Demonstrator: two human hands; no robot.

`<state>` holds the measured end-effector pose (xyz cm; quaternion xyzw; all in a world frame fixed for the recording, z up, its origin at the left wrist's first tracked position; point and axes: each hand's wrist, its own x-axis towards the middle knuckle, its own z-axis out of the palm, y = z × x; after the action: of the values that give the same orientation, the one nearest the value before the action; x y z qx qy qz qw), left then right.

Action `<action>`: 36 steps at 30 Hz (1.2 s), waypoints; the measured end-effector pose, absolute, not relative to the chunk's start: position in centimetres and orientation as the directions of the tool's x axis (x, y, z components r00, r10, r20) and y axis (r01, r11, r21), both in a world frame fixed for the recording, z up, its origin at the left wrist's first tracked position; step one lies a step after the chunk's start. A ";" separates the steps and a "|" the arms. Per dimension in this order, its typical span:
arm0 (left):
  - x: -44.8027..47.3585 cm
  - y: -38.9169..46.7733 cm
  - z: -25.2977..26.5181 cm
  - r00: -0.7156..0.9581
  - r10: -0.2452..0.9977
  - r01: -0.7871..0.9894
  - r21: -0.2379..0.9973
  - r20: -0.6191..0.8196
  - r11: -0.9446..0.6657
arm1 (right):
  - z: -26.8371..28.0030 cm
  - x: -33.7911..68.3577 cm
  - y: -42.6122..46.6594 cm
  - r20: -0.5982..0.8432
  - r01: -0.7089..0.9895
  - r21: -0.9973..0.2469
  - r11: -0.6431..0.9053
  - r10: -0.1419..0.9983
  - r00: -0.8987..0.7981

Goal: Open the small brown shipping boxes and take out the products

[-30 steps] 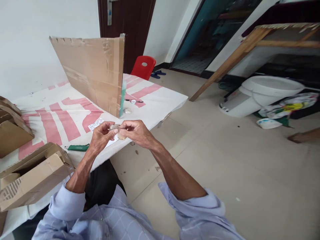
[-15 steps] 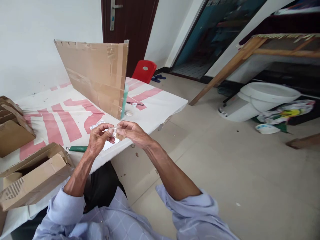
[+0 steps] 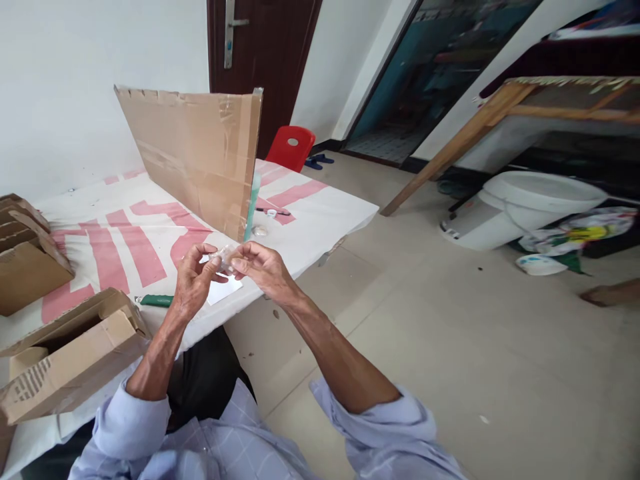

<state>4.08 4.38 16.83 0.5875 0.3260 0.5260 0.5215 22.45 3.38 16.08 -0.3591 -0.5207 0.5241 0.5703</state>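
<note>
Between my two hands is a small, crinkled clear plastic bag (image 3: 223,256); what it contains is too small to make out. My left hand (image 3: 194,280) pinches its left side between thumb and fingers. On the other side my right hand (image 3: 263,267) grips it with closed thumb and fingertips. Both hands are above the front edge of the table (image 3: 320,230). Just below them lies a white paper (image 3: 225,290). A green-handled cutter (image 3: 156,301) rests left of my left wrist.
A tall cardboard sheet (image 3: 195,153) stands upright on the table. An open cardboard box (image 3: 85,360) and another carton (image 3: 30,267) are at the left. A pen (image 3: 274,211) lies beyond my hands. A red chair (image 3: 290,148) and a white bucket (image 3: 530,207) stand farther off.
My hands have drawn slightly apart, and more of the clear plastic bag shows between them. The white paper beneath is more exposed. The view has shifted slightly.
</note>
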 end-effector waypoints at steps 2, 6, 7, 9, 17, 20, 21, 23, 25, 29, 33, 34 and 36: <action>3.9 4.2 16.7 0.228 0.937 -0.171 0.959 0.263 -0.228 | 16.1 22.1 3.3 0.245 -0.217 -0.950 0.225 0.967 -0.065; 3.3 3.9 16.6 0.198 0.939 -0.139 0.956 0.281 -0.257 | 15.9 21.7 3.5 0.244 -0.253 -0.943 0.217 0.967 -0.078; 3.1 3.9 16.6 0.194 0.931 -0.127 0.949 0.310 -0.290 | 15.9 21.6 3.6 0.239 -0.269 -0.941 0.207 0.967 -0.090; 2.6 3.8 16.7 0.199 0.902 -0.099 0.924 0.383 -0.370 | 15.9 21.5 3.7 0.237 -0.302 -0.933 0.193 0.965 -0.115; 1.3 4.0 17.5 0.318 0.795 -0.053 0.847 0.517 -0.529 | 16.2 20.7 3.9 0.221 -0.408 -0.902 0.142 0.963 -0.154; 1.2 3.9 17.2 0.268 0.820 -0.064 0.858 0.506 -0.509 | 16.1 20.1 4.0 0.227 -0.456 -0.880 0.131 0.960 -0.162; 1.3 3.8 17.1 0.249 0.811 -0.061 0.845 0.529 -0.532 | 16.1 20.0 4.0 0.226 -0.466 -0.876 0.127 0.960 -0.164; 1.3 3.6 17.1 0.220 0.765 -0.021 0.787 0.605 -0.617 | 16.1 19.6 4.0 0.217 -0.479 -0.870 0.114 0.962 -0.166; 1.4 3.4 17.2 0.221 0.687 0.057 0.694 0.692 -0.717 | 16.1 19.4 4.1 0.212 -0.489 -0.866 0.104 0.963 -0.169; 1.4 3.4 17.6 0.269 0.566 0.142 0.549 0.779 -0.824 | 16.0 19.1 4.5 0.212 -0.517 -0.851 0.093 0.961 -0.177; 1.3 3.6 17.6 0.257 0.656 0.149 0.642 0.710 -0.752 | 15.7 18.9 4.8 0.187 -0.551 -0.833 0.059 0.966 -0.179; 1.2 3.6 17.6 0.250 0.677 0.159 0.661 0.692 -0.734 | 15.7 18.8 4.8 0.183 -0.549 -0.834 0.054 0.966 -0.183; 1.1 3.5 17.5 0.241 0.668 0.194 0.639 0.705 -0.744 | 15.6 18.7 4.9 0.186 -0.540 -0.840 0.055 0.964 -0.192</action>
<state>1.08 3.47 17.53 0.7573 0.2845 0.5465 0.2166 18.68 4.90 15.60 -0.2466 -0.4291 0.6417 0.5859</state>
